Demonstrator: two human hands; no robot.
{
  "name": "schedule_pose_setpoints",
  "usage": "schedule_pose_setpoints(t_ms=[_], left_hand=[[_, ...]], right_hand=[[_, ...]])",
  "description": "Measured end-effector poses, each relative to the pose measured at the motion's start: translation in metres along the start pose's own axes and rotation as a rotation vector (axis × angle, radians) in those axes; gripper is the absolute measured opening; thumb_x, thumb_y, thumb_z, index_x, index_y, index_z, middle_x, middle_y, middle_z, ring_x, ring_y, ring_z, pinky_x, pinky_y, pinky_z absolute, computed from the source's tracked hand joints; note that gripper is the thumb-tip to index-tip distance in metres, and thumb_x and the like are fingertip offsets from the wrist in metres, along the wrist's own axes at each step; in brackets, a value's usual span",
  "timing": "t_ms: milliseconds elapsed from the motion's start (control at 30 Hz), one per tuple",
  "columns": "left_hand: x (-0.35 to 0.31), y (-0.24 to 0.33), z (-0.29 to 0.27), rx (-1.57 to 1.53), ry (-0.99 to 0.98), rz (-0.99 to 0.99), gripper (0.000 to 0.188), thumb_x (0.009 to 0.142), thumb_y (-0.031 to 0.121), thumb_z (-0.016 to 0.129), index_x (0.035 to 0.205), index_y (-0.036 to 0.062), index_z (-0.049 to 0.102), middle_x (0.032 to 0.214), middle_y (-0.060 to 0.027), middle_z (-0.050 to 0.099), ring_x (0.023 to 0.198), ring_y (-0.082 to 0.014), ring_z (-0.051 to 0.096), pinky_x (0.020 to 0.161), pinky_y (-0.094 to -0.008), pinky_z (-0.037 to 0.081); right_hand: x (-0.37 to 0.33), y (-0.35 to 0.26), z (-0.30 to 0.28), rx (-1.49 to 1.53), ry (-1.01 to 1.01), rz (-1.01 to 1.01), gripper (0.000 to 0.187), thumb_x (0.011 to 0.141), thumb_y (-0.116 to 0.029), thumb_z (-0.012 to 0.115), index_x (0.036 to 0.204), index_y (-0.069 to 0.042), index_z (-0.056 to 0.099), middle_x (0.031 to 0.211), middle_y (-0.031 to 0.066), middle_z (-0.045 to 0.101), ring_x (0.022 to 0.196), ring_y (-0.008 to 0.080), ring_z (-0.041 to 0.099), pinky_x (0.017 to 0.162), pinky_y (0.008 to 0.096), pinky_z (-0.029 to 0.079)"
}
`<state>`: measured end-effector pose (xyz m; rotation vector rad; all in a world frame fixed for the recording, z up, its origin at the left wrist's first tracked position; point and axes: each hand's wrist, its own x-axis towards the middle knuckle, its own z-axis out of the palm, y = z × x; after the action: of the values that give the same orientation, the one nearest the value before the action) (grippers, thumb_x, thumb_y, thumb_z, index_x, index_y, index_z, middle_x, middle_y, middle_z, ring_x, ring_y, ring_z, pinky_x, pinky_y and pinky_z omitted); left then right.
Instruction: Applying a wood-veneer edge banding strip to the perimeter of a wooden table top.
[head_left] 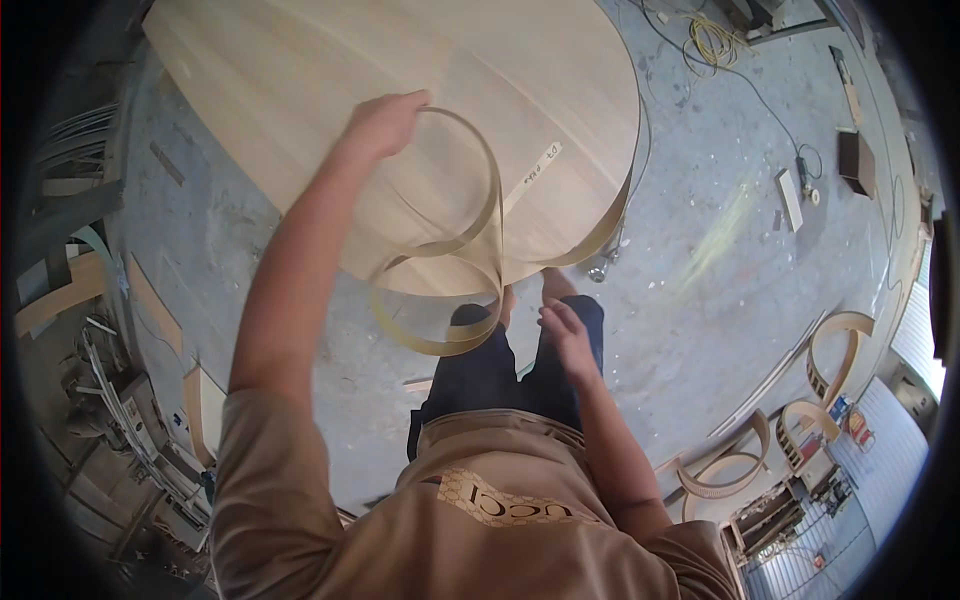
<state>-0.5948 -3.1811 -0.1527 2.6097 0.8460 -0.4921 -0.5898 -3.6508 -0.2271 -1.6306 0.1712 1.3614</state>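
Note:
A long thin strip of pale, wood-coloured edging curls in large loops over the near end of a big wooden panel with a rounded outline. My left hand is closed at the upper loop, its fingers on the strip's edge. The lower loop hangs past the panel's near edge, in front of my legs. Along the panel's curved right edge runs a band of similar colour. My right hand hangs before my right thigh, fingers loosely apart, holding nothing and clear of the strip. A marked piece of tape lies on the panel.
On the grey floor at right lie a metal tool with a hose, a white block, a brown box and a yellow coiled cord. Curved wooden pieces stand at lower right. Timber offcuts line the left.

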Motion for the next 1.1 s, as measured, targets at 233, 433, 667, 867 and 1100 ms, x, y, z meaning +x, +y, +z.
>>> schedule_pose_setpoints(t_ms=[233,433,667,867,1100], left_hand=[[-0.191,-0.038,-0.079,-0.499,0.094,-0.387,0.049,0.09,0.021,0.063,0.137,0.0114,0.055,0.096,-0.0138,0.066,0.078,-0.0241,0.066,0.065,-0.0391,0.052],[-0.277,0.035,-0.06,-0.922,0.198,-0.629,0.057,0.09,0.029,0.073,0.136,0.0005,0.056,0.096,-0.0108,0.068,0.069,-0.0172,0.062,0.051,-0.0335,0.049],[-0.32,0.037,-0.043,-1.145,0.49,-0.67,0.047,0.089,0.037,0.078,0.113,-0.0001,0.064,0.096,-0.0059,0.068,0.075,-0.0129,0.065,0.057,-0.0295,0.051],[-0.358,0.038,-0.034,-1.298,0.512,-0.679,0.044,0.085,0.037,0.083,0.106,0.0062,0.06,0.089,-0.0045,0.066,0.056,-0.0093,0.058,0.041,-0.025,0.04],[-0.381,-0.024,-0.004,-1.54,0.687,-0.719,0.035,0.087,0.029,0.079,0.107,0.0117,0.055,0.094,-0.0044,0.067,0.054,-0.0112,0.058,0.035,-0.024,0.03]], right_hand=[[0.025,0.008,0.086,-0.235,-0.036,-0.362,0.089,0.088,-0.026,0.081,0.157,0.001,0.03,0.147,0.0242,0.048,0.136,0.0308,0.049,0.114,0.0366,0.038],[0.058,0.025,0.065,-0.523,0.117,-0.674,0.054,0.095,-0.023,0.064,0.143,-0.004,0.047,0.13,0.0288,0.057,0.117,0.0473,0.056,0.101,0.0496,0.048],[0.009,-0.008,0.072,-0.357,-0.206,-0.49,0.038,0.106,-0.03,0.053,0.129,0.0,0.05,0.104,0.0162,0.065,0.095,0.0258,0.066,0.087,0.0387,0.052],[0.016,-0.019,0.121,-0.208,-0.269,-0.419,0.043,0.105,-0.037,0.055,0.128,-0.001,0.054,0.099,0.01,0.065,0.085,0.017,0.061,0.078,0.0342,0.052],[0.08,-0.068,0.204,-0.337,0.004,-0.764,0.041,0.106,-0.034,0.053,0.123,0.003,0.061,0.103,0.0225,0.07,0.099,0.0328,0.067,0.088,0.0397,0.051]])
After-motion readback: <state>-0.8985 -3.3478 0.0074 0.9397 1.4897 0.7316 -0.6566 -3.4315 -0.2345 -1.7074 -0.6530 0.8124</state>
